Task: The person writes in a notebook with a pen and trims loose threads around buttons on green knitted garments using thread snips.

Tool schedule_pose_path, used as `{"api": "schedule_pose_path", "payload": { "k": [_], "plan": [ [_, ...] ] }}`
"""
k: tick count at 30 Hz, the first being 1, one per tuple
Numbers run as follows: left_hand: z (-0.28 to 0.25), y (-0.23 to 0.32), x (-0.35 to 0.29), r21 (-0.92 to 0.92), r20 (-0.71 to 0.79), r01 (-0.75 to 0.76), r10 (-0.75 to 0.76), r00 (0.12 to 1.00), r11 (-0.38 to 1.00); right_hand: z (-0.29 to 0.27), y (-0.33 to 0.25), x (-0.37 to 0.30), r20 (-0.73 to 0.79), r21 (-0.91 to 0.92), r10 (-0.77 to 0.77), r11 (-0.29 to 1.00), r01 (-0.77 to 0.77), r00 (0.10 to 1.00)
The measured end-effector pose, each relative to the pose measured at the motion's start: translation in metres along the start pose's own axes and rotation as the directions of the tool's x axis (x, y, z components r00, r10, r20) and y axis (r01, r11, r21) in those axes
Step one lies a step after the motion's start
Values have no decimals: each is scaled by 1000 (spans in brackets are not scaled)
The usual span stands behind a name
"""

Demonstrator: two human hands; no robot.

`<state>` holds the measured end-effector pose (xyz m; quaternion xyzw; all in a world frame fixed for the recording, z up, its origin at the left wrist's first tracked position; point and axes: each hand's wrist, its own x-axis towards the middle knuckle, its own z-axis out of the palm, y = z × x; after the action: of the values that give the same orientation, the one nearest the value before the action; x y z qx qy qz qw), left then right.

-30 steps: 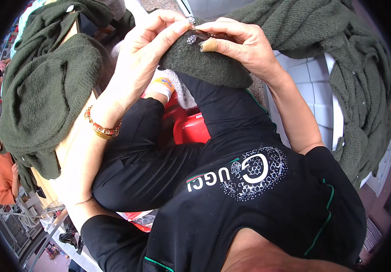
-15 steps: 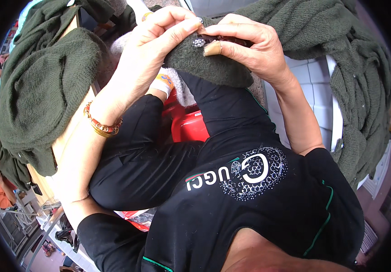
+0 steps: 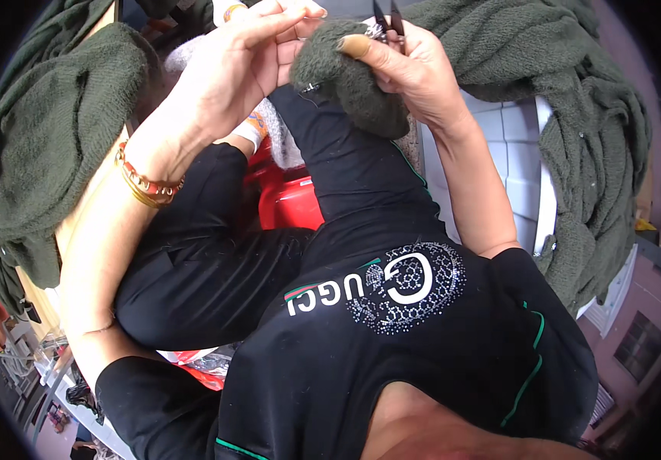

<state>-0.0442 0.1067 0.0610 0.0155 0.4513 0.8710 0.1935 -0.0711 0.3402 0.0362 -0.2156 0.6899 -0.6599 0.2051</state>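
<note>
My right hand is closed around a bunched piece of dark green fuzzy knit fabric above my knee. A tan wrap covers the thumb pressing on it. From the same hand, two dark pointed blades of small thread snips stick up, spread apart; their handles are hidden. A silvery beaded bit shows beside the blades, and another small shiny bit sits on the fabric's near side. My left hand is at the fabric's left edge, fingers loosely stretched, nothing visibly gripped.
More green knit fabric drapes over a wooden edge at left. A long heap of it hangs at right over a white container. A red plastic object shows between my black-trousered legs, near a grey fuzzy cloth.
The snips have turned blades up in my right hand, and the fabric bunch is lifted and folded under the thumb. My left hand has come away from its pinch, its fingers loosened.
</note>
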Motion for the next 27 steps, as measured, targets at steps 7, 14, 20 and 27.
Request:
{"api": "schedule_pose_path", "payload": {
  "k": [7,14,20,27],
  "plan": [
    [-22,-32,11,348,210,23,-101,973,937,2,-19,-5,-233,430,106,903,4,967],
    [-14,-8,1,387,225,-27,-66,972,922,-23,4,9,-147,487,-231,830,274,962],
    [18,3,-9,471,253,-348,254,934,811,-14,-29,-14,-242,492,45,867,83,969],
    [13,2,-2,739,314,-460,352,882,492,-9,-46,-19,-213,489,65,871,49,975]
  ]
}}
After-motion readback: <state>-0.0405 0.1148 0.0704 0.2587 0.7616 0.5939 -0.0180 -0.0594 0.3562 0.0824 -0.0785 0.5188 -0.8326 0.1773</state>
